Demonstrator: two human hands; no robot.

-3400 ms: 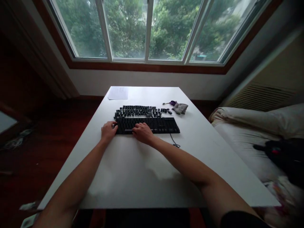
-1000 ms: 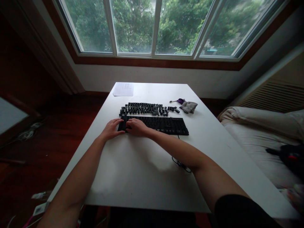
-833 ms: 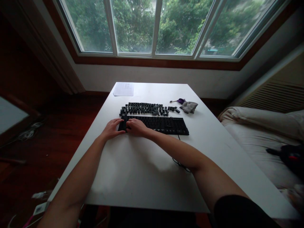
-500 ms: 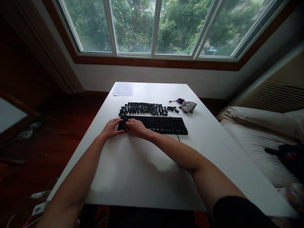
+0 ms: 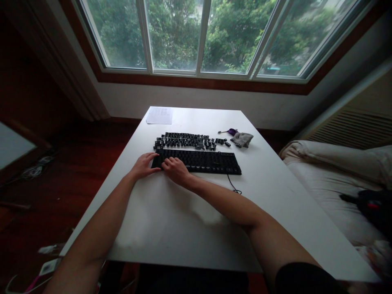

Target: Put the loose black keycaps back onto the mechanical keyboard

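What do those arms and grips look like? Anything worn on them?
They're a person's own. The left grip and right grip are ungloved hands. A short black sleeve ends on the right upper arm; the left arm is bare as far as it shows.

Both forearms (image 5: 113, 208) are bare, the short right sleeve (image 5: 301, 281) black and apparently plain.

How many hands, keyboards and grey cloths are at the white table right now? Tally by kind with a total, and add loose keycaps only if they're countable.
Hands (left hand, right hand): 2
Keyboard: 1
Grey cloth: 1
Total: 4, without the loose keycaps, too small and crowded to count.
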